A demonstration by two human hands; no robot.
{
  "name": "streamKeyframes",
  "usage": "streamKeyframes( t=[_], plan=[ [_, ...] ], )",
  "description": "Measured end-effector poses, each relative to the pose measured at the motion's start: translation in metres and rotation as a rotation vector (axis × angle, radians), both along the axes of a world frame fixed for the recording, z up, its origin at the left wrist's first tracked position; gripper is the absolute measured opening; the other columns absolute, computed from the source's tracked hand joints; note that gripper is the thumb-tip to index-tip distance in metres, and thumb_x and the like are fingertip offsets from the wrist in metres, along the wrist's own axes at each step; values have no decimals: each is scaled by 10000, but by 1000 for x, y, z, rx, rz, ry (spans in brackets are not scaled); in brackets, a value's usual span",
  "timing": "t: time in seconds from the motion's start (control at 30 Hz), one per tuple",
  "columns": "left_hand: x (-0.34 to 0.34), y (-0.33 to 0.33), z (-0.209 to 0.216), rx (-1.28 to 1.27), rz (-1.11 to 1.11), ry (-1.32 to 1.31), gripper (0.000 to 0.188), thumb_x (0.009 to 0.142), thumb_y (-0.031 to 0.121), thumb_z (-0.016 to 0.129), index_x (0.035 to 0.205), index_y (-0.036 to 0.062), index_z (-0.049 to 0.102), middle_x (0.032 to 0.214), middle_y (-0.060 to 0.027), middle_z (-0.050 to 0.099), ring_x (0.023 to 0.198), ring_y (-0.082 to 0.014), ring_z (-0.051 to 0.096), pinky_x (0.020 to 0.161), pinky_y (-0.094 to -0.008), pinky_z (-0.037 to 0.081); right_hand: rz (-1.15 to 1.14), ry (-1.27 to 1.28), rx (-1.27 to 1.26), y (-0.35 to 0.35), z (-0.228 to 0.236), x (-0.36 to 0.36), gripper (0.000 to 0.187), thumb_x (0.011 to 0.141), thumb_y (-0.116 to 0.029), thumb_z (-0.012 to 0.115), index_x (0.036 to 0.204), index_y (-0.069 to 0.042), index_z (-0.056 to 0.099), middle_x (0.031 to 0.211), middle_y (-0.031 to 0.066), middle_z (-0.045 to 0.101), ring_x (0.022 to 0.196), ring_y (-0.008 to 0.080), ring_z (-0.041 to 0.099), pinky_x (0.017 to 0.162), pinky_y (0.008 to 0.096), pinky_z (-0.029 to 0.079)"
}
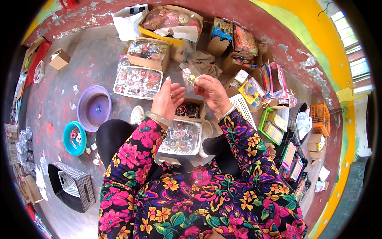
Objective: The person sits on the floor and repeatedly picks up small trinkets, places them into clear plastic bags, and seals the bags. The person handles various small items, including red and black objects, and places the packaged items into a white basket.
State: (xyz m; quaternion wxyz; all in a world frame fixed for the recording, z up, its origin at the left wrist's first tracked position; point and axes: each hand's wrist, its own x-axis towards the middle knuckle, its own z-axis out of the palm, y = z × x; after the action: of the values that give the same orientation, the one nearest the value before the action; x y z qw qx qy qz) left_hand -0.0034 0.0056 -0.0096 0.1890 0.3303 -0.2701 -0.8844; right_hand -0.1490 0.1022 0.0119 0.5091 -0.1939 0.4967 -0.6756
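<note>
A small clear bag (189, 82) of pink-and-white and yellow pieces (191, 78) is pinched in the right hand's fingers (205, 81).

At upper centre, we cannot make out exactly what the small clear packet (189, 81) holds, and the right hand (213, 93) covers one end of it. The left hand (169, 101) hides part of the brown box (202, 111) in the middle. We lose part of the white basket (242, 106) behind the right sleeve (246, 137). At upper right, the dark rim cuts off the window (347, 36); at upper left, the top edge crops a red object (70, 4).
</note>
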Motion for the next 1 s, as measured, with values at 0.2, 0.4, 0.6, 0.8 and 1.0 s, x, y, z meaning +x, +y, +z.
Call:
streamKeyframes(
  t=[0.2,0.4,0.6,0.8,1.0],
  plan=[
    [-2,-6,15,23,-71,336,496,910,472,417,1093,20,504,993,-90,607,908,-190,581,818,-328,437,105,-28,-66,-3,-4,22,135,838,-144,609,891,-20,614,778,28,616,705,93,566,639,224,444],
    [0,-12,15,-55,108,353,259,918,215,494,1089,23,519,1006,-90,605,907,-179,589,788,-299,470,134,85,-21,-3,-12,23,135,831,-157,624,875,-29,626,763,26,613,693,85,555,631,205,432],
    [-2,-7,23,-121,163,299,198,905,117,503,1071,13,538,994,-78,612,878,-166,602,755,-278,499,144,101,98,-2,12,21,222,815,-186,654,958,-27,593,826,6,602,705,60,533,618,201,419],
    [-2,0,17,-186,101,224,196,901,85,502,1077,7,538,980,-68,615,852,-138,601,731,-272,507,26,309,58,-5,17,21,224,795,-199,684,925,-48,583,798,-34,567,668,31,487,589,174,385],
    [-4,9,21,-232,11,219,184,890,76,522,1061,11,543,976,-58,608,874,-114,576,742,-257,491,21,209,43,-4,3,14,118,801,-151,651,864,-68,596,758,-62,558,630,7,448,543,166,347]
  ],
)
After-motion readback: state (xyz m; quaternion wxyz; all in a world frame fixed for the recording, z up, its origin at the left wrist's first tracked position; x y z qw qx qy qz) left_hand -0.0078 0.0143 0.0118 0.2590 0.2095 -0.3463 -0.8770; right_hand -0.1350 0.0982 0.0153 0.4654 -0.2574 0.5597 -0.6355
